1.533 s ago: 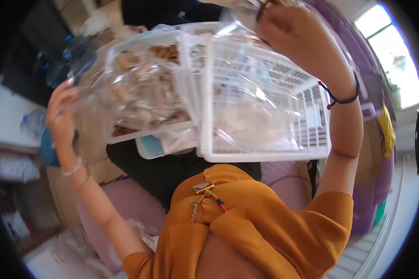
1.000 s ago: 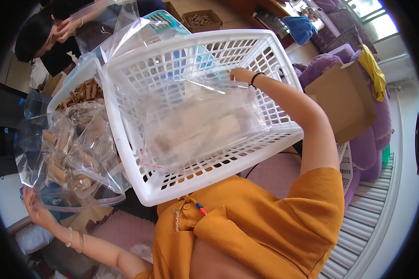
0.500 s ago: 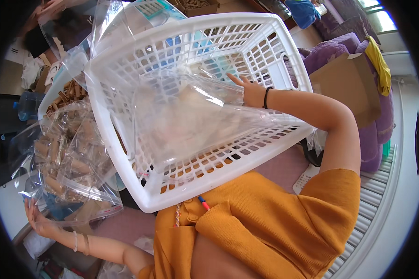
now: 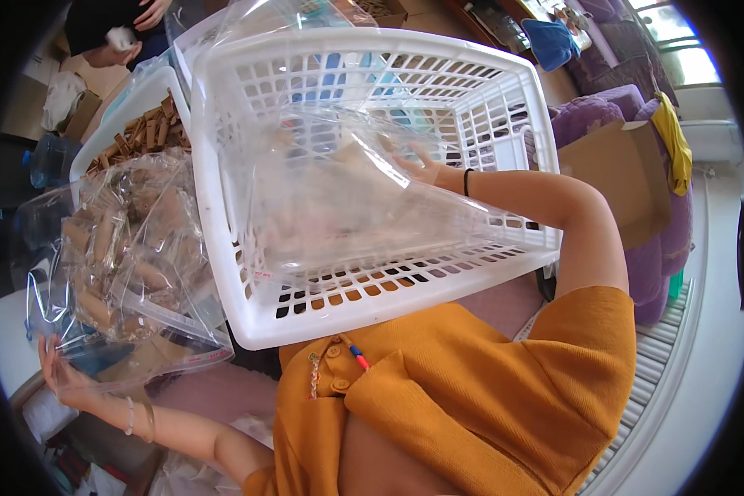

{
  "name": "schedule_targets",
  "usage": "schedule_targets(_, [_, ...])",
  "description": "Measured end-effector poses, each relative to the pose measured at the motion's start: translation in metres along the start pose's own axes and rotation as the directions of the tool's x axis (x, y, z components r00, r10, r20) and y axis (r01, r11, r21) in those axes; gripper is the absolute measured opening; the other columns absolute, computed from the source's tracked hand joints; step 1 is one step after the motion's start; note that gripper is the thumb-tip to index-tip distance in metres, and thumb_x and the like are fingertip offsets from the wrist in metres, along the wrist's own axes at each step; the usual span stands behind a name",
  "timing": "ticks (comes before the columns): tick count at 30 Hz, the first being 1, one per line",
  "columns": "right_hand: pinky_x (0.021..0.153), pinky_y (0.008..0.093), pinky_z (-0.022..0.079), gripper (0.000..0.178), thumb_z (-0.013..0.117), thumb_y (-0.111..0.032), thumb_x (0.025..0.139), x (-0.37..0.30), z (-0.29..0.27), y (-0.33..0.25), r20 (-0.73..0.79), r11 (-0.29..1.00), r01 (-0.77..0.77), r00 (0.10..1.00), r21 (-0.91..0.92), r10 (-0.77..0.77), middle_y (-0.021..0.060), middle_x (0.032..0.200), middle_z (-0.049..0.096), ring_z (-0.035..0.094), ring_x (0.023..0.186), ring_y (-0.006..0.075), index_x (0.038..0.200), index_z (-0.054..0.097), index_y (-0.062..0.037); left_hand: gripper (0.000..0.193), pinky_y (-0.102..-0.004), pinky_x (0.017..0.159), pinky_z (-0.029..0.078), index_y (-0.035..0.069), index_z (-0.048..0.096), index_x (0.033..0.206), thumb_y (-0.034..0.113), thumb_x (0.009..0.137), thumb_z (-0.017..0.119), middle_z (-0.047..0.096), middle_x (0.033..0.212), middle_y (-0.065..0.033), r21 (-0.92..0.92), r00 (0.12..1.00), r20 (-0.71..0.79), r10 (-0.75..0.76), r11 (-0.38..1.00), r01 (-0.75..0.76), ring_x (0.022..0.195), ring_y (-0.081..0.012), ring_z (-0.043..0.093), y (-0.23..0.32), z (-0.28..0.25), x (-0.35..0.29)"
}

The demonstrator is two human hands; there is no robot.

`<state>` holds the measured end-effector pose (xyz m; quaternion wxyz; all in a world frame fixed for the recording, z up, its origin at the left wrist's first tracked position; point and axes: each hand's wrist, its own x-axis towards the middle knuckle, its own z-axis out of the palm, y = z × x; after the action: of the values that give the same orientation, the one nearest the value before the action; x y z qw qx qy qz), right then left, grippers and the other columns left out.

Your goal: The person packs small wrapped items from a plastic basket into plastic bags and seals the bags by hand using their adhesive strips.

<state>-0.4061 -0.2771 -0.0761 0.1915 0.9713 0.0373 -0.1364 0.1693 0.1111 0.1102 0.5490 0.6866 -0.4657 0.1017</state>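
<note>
Bag point(image 4: 331, 215) is being touched inside the basket point(image 4: 211, 182) by a wide right grip point(image 4: 420, 165); left grip's point(image 4: 68, 385) hold cannot be told; bag's long axis is running sideways.

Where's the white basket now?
Head view, centre: the white basket sits right of the brown rolls, with the right hand inside it.

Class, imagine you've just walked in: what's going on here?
A person in a mustard top has their right hand inside a white basket, fingers spread by clear plastic bags. Their left hand is at the edge of a large clear bag with brown pieces showing through; whether it grips is unclear. More brown pieces lie loose nearby. Another person is partly visible at upper left.
</note>
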Motion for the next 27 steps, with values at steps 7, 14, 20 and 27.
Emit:
schedule_targets(7, [0.096,0.0661,0.005,0.052,0.043,-0.03,0.08,0.078,-0.034,-0.002,-0.111,0.904,-0.341,0.919,0.256,0.378,0.0138,0.136,0.027,0.007,0.131,0.0363,0.13,0.035,-0.0163,0.019,-0.0374,0.09,0.042,-0.003,0.052,0.097,-0.005,0.084,0.039,0.043,0.12,-0.0226,0.033,0.993,-0.048,-0.108,0.993,0.11,0.101,-0.0312,0.052,0.001,0.002,-0.002])
schedule_targets(14, [0.092,0.0582,0.019,0.049,0.046,-0.028,0.08,0.118,-0.016,-0.008,-0.119,0.878,-0.336,0.911,0.342,0.395,0.0152,0.125,0.035,0.023,0.12,0.0352,0.125,0.038,-0.0119,0.018,-0.037,0.089,0.043,-0.003,0.051,0.097,-0.007,0.083,0.04,0.044,0.118,-0.0239,0.031,0.997,-0.034,-0.063,0.998,0.064,0.099,-0.0315,0.053,-0.001,-0.001,-0.002])
schedule_targets(20, [0.09,0.0475,0.033,0.042,0.049,-0.023,0.078,0.093,0.0,0.005,-0.157,0.954,-0.251,0.948,0.166,0.277,0.016,0.111,0.046,0.04,0.108,0.0324,0.117,0.044,-0.008,0.016,-0.0337,0.087,0.045,-0.003,0.05,0.096,-0.007,0.083,0.043,0.048,0.115,-0.0225,0.137,1.0,-0.013,-0.003,0.991,0.005,0.097,-0.0299,0.055,0.003,0.005,-0.004])
schedule_targets(27, [0.074,0.0369,0.047,0.023,0.05,-0.014,0.075,0.036,-0.072,0.047,0.235,0.67,-0.603,0.793,0.434,0.562,0.0113,0.082,0.055,0.056,0.081,0.0281,0.096,0.052,-0.0046,0.013,-0.0324,0.087,0.044,-0.003,0.049,0.096,-0.004,0.085,0.042,0.049,0.116,-0.0201,0.157,0.998,-0.005,-0.065,0.985,0.065,0.097,-0.0281,0.055,0.007,0.006,-0.002])
